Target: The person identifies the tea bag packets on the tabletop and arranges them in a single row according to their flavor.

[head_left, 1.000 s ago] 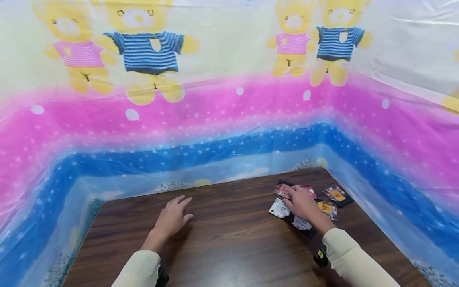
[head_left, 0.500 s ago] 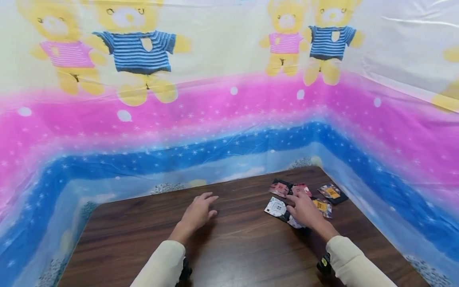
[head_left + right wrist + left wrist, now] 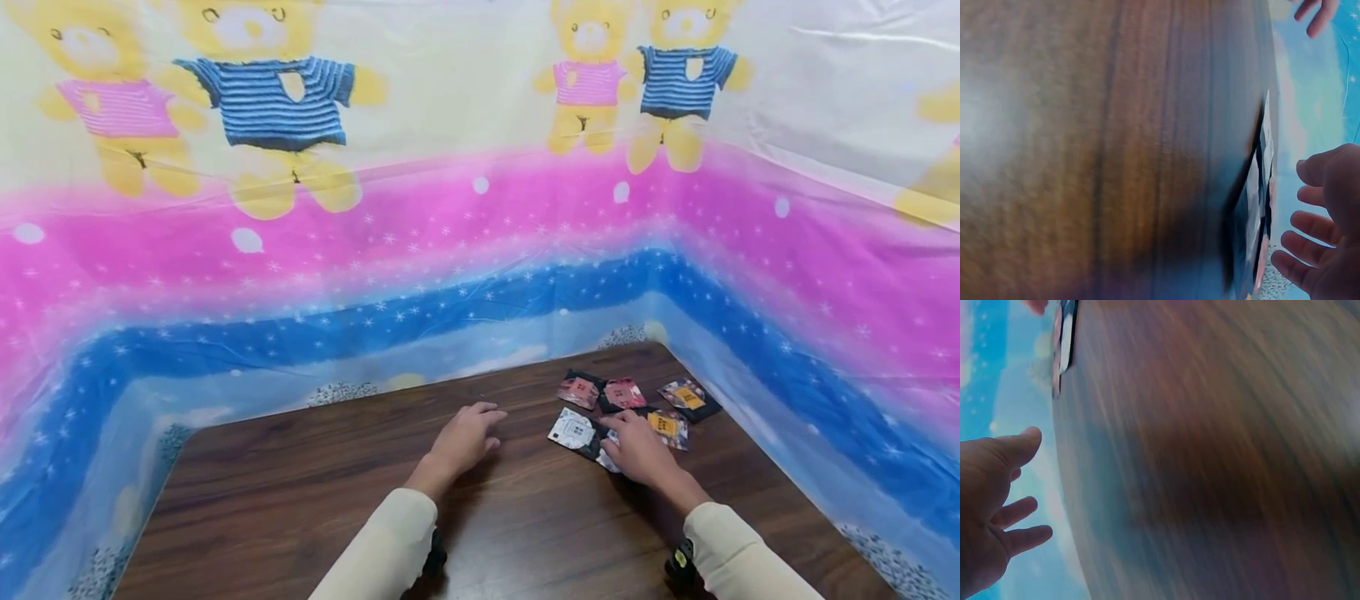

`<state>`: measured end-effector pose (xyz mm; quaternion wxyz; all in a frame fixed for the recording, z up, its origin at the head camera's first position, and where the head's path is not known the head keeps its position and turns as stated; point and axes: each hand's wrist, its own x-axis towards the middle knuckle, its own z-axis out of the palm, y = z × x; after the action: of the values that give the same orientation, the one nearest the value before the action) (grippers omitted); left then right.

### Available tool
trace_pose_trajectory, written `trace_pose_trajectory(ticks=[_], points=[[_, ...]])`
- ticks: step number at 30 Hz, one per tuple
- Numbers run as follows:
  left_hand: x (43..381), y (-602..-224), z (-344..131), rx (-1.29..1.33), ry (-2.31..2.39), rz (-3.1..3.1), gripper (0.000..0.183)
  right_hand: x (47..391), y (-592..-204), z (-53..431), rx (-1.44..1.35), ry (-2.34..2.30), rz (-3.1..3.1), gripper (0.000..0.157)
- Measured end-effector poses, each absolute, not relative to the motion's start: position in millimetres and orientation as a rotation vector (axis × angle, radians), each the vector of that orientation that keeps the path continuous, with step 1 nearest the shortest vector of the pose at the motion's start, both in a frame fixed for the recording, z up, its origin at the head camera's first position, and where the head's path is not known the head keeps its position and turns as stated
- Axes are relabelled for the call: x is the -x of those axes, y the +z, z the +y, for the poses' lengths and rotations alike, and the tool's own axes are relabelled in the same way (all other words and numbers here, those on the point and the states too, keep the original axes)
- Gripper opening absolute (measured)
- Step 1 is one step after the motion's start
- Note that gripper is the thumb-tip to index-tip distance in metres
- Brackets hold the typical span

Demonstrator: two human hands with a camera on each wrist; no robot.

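Observation:
My right hand [image 3: 641,447] hovers over a group of small flat packets, its fingers loosely spread and holding nothing. Beneath it, a white packet [image 3: 606,455] is partly covered; another white packet [image 3: 574,428] lies just to its left. Behind these are two red packets, one on the left [image 3: 580,389] and one on the right [image 3: 622,392]. An orange-labelled packet [image 3: 666,425] lies right of the hand, with a second orange-labelled packet [image 3: 684,394] farther back. My left hand [image 3: 465,436], relaxed and without anything in it, is above the table left of the packets.
The brown wooden table [image 3: 300,492] has its far right corner just behind the packets. A patterned cloth [image 3: 420,292] with bears and coloured bands hangs along the back and right edges.
My left hand has moved right, toward the packets. The right hand has drawn back slightly from the red packets, which now show fully. The packets lie as before.

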<state>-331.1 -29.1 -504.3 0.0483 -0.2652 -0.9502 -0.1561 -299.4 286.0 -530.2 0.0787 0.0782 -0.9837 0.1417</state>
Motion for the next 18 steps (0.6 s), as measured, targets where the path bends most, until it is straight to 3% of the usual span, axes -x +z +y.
trace_pose_trajectory(ticks=[18], points=[[333.7, -510.8, 61.5, 1.041, -0.385, -2.784, 0.04, 290.5, -550.6, 290.9, -0.163, 0.306, -3.049, 0.038]])
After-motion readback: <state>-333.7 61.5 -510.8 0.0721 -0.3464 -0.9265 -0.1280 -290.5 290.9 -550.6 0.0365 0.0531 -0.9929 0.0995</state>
